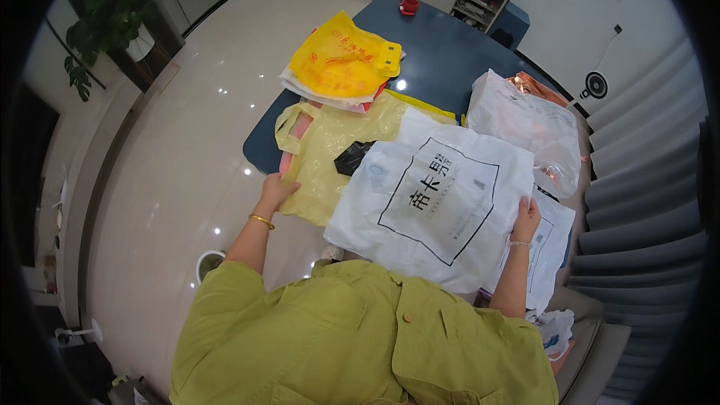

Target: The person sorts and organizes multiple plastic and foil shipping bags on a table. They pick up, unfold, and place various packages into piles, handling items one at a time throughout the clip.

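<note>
My left hand [278, 192] grips the near left corner of a pale yellow plastic bag [315, 180], spread flat with its loop handle toward the left. At the right edge of a large white plastic bag [360, 214] with black printing, my right hand [526, 218] pinches the plastic between thumb and fingers. The white bag overlaps the yellow one and hangs over the table's near edge. A crumpled black plastic piece [353, 158] pokes out between the two. Pink material [287, 162] shows beneath the yellow bag's handle.
Farther back on the dark blue table [433, 39] lies a stack topped by a bright yellow bag [332, 62]. A red cup [409, 6] stands at the far end. To the right are a bulging white bag [523, 124] and another printed white bag [548, 247], near a grey curtain [635, 180].
</note>
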A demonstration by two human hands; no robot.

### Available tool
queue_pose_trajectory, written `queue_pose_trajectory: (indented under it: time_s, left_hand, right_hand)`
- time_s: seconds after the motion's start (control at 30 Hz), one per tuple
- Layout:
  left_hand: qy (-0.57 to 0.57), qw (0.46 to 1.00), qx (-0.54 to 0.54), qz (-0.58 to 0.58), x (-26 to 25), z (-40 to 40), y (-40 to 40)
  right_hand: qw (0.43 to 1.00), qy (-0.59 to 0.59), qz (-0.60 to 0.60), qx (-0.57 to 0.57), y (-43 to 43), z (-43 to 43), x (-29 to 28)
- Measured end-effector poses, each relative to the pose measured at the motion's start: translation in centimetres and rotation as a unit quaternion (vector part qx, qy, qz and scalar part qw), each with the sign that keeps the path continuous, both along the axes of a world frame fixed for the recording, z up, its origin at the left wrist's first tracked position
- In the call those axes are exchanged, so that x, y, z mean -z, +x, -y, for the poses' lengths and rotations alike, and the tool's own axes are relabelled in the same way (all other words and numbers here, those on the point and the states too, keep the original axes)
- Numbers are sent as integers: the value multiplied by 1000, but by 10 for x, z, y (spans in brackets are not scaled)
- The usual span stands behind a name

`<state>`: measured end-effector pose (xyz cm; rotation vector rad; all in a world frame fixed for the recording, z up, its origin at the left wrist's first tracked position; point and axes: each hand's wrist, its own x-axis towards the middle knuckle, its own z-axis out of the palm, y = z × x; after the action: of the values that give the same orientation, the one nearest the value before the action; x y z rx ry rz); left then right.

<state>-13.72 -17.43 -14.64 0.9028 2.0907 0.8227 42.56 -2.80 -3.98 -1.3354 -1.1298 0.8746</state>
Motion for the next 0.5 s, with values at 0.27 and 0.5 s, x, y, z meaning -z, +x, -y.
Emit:
queue_pose_trajectory:
  time_s: [0.27, 0.5]
  left_hand:
    - [-57, 990, 85, 93, -42, 42, -5]
    - [-20, 996, 86, 11, -22, 57, 3]
  right_hand:
    - [989, -38, -130, -58, -4, -2, -33]
    - [952, -57, -262, -146, -31, -31, -33]
